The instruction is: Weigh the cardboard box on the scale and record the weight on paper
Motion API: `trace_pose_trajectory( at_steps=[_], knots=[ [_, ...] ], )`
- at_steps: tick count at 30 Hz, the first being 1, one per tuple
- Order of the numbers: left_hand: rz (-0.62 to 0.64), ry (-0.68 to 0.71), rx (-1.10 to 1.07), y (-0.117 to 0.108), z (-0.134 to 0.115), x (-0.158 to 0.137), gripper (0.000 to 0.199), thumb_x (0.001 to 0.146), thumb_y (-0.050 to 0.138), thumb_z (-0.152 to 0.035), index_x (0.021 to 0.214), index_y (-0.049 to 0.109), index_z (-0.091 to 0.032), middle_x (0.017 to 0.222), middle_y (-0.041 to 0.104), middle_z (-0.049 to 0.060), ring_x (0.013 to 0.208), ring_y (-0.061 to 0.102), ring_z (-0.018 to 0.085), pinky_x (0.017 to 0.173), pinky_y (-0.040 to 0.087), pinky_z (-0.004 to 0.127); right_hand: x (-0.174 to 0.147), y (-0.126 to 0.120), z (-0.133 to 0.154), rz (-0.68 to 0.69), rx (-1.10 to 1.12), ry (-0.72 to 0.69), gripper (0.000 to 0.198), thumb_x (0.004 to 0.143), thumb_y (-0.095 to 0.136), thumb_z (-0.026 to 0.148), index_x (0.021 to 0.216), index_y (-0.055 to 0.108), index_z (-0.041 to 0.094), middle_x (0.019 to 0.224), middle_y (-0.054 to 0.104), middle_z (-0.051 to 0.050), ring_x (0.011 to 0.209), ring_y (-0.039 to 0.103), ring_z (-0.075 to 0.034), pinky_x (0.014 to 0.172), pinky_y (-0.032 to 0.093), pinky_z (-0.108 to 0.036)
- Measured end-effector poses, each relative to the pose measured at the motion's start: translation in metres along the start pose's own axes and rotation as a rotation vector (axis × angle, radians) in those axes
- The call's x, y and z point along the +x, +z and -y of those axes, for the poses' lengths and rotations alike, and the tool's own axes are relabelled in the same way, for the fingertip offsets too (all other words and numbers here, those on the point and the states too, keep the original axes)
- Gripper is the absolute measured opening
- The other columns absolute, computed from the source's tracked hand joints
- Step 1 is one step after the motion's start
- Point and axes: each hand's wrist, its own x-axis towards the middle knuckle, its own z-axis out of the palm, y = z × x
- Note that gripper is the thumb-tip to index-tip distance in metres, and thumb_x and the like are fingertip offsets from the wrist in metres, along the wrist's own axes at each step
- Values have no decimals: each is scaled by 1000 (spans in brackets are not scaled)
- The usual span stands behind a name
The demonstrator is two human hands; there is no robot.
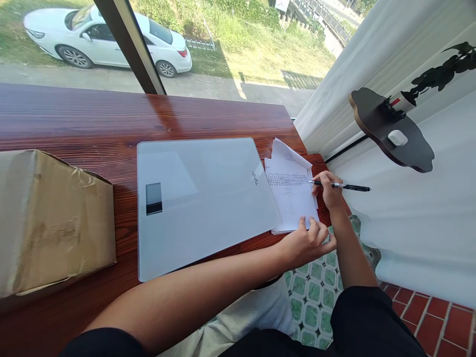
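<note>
Seated at a wooden table [92, 124], the right hand [329, 191] grips a pen [342, 186] over papers [292, 198] at the right end, the left hand [308, 240] pinching their near edge beside a glass scale [204, 198].

Bare forearms run out of short black sleeves [372, 322], above light-coloured trousers [238, 317].
</note>
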Motion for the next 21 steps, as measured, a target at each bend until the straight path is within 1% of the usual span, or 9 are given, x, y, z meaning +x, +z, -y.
trace_pose_trajectory(
  at_steps=[2,4,7,10,15,21],
  knots=[
    [-4,-7,-5,0,0,0,39,100,35,-21,137,47,-20,126,65,15,112,67,27,88,60,47,0,1,2,54,-53,15,38,91,62,52,71,54,21,52,57,0,41,53,-14,43,44,-27],
    [-7,-11,-12,0,0,-1,39,100,34,-21,137,47,-20,127,65,15,112,67,27,88,60,47,0,2,1,96,-82,43,40,87,69,52,69,49,21,52,57,2,41,52,-13,41,43,-26],
    [9,-10,-28,1,0,-1,39,100,36,-22,138,47,-20,127,65,15,113,66,27,90,60,47,1,4,-2,116,-85,86,42,90,65,54,69,47,22,51,54,3,38,48,-12,38,39,-24],
    [16,-16,-30,0,-1,0,39,100,37,-21,137,48,-21,126,65,15,113,66,27,90,59,47,1,4,-4,117,-100,80,41,94,60,53,70,47,22,51,52,4,38,45,-11,37,38,-24],
    [4,-20,-16,0,-1,1,39,100,35,-20,137,48,-21,124,66,14,112,67,27,89,60,46,2,5,-6,118,-120,70,37,95,59,50,72,48,22,52,53,4,39,46,-12,38,38,-25],
    [-20,-31,4,-1,0,1,38,100,36,-21,136,49,-21,122,66,13,110,68,27,87,59,45,3,7,-4,111,-142,50,37,94,59,46,69,47,23,51,52,3,39,44,-13,40,36,-28]
  ],
)
